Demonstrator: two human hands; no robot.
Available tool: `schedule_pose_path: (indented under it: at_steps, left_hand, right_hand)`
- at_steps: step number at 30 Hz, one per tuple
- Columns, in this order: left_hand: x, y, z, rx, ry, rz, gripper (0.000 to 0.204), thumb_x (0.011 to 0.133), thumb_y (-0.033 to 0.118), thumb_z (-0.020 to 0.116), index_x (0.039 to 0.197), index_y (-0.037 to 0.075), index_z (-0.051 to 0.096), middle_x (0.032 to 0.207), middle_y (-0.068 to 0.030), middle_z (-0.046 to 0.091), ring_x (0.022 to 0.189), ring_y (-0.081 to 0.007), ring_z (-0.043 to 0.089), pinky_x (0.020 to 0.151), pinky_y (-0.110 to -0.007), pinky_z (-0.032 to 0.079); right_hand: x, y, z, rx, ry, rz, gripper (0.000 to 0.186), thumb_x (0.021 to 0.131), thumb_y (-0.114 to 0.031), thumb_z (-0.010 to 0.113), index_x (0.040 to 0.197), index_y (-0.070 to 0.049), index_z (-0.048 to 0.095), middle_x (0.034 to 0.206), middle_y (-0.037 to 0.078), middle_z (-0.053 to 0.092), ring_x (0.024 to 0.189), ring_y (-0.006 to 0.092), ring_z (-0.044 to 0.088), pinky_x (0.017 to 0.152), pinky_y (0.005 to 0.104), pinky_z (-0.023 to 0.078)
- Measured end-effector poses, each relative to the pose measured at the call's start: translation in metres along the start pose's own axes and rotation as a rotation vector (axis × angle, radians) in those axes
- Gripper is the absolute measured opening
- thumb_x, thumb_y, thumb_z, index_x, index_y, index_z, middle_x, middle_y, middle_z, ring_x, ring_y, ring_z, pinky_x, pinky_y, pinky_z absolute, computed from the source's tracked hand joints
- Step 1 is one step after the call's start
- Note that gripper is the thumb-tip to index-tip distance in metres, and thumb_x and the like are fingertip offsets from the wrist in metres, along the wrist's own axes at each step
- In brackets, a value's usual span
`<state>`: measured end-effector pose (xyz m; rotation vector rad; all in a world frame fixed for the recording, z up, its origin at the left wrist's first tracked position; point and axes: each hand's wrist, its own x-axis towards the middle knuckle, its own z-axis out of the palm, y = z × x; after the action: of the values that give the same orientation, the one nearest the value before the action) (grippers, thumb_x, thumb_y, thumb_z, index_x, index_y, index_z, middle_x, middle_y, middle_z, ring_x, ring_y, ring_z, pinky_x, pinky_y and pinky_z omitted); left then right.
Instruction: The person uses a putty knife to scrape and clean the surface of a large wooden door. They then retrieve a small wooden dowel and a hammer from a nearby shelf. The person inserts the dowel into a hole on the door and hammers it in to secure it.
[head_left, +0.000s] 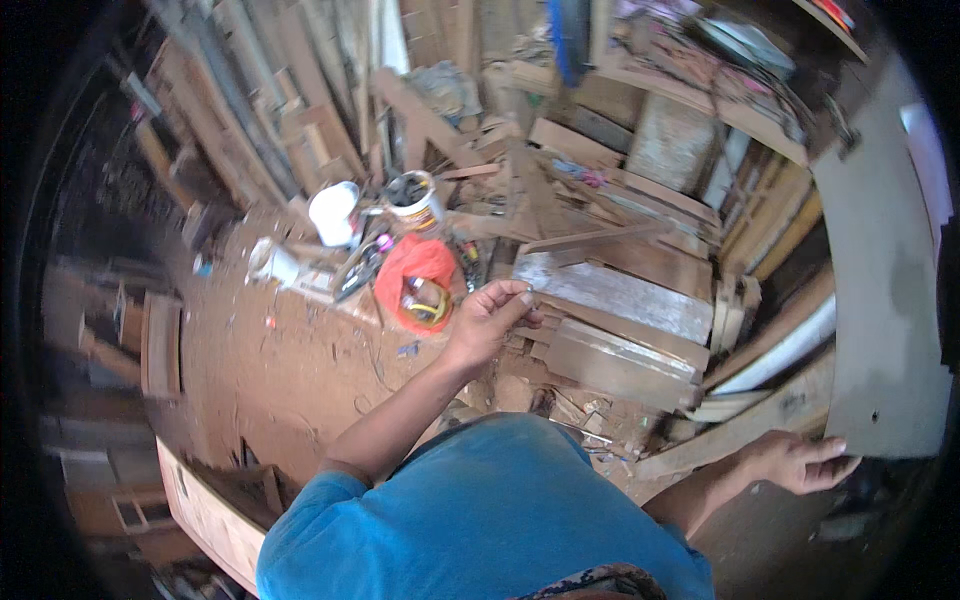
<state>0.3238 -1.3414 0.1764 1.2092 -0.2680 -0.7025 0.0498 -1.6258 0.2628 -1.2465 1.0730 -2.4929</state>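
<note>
My left hand (490, 320) is stretched forward over a heap of wood offcuts, with thumb and forefinger pinched together. Whether something small sits in the pinch is too fine to tell. Just left of it lies an orange plastic bag (415, 262) with a yellow item inside. My right hand (800, 460) is low at the right. Its fingers lie over the bottom edge of a large grey panel (880, 330) that stands upright along the right side. Weathered grey planks (610, 290) lie between the two hands.
A white bucket (335, 212), a white tin (413, 198) and a white jug (272, 262) stand on the sawdust-covered floor (270, 370). Stacked timber (260, 110) fills the back. Long boards (760, 410) lean at the right, and a wooden frame (205, 515) lies at lower left.
</note>
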Motion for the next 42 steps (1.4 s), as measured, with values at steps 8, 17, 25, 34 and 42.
schedule_pose_path:
  at_steps: [8,17,25,34,42]
  left_hand:
    - [-0.095,0.024,-0.086,-0.126,0.21,0.084,0.014,0.098,0.01,0.069,0.11,0.003,0.067,0.093,-0.0047,0.072,0.084,-0.0142,0.07,0.08,-0.031,0.058]
    - [-0.232,0.045,-0.196,-0.089,0.404,0.267,0.013,0.096,0.003,0.067,0.11,0.002,0.068,0.096,-0.0059,0.073,0.085,-0.0141,0.07,0.08,-0.029,0.056]
    - [-0.344,0.048,-0.286,-0.08,0.602,0.31,0.012,0.097,0.002,0.067,0.109,0.0,0.068,0.095,-0.0055,0.072,0.084,-0.0133,0.069,0.08,-0.028,0.058]
    - [-0.46,-0.02,-0.386,-0.121,1.115,0.157,0.008,0.093,0.003,0.072,0.1,0.005,0.068,0.086,-0.0034,0.069,0.074,-0.0123,0.066,0.072,-0.029,0.055]
    - [-0.482,-0.024,-0.446,-0.333,1.464,0.168,0.01,0.094,0.003,0.071,0.101,0.008,0.066,0.085,-0.002,0.067,0.075,-0.013,0.065,0.073,-0.029,0.055]
  right_hand:
    - [-0.109,-0.056,0.024,0.271,-0.212,0.013,0.04,0.091,-0.006,0.078,0.121,0.005,0.055,0.114,0.021,0.065,0.103,0.0255,0.066,0.091,0.0359,0.058]
    - [-0.251,-0.217,0.019,0.385,-1.021,0.155,0.029,0.098,-0.01,0.069,0.124,0.003,0.065,0.119,0.012,0.068,0.109,0.0199,0.064,0.097,0.0329,0.05]
    - [-0.445,-0.359,-0.152,0.845,-2.257,0.361,0.026,0.096,-0.022,0.071,0.113,-0.003,0.072,0.104,0.008,0.073,0.095,0.0163,0.067,0.086,0.0325,0.052]
    - [-0.645,-0.352,-0.191,0.562,-2.809,0.543,0.028,0.094,-0.022,0.069,0.11,0.001,0.072,0.097,0.01,0.073,0.085,0.0185,0.068,0.079,0.0337,0.054]
    - [-0.911,-0.338,-0.122,0.107,-2.506,1.288,0.023,0.097,-0.019,0.063,0.109,-0.001,0.068,0.087,0.006,0.068,0.072,0.0185,0.064,0.063,0.0322,0.051]
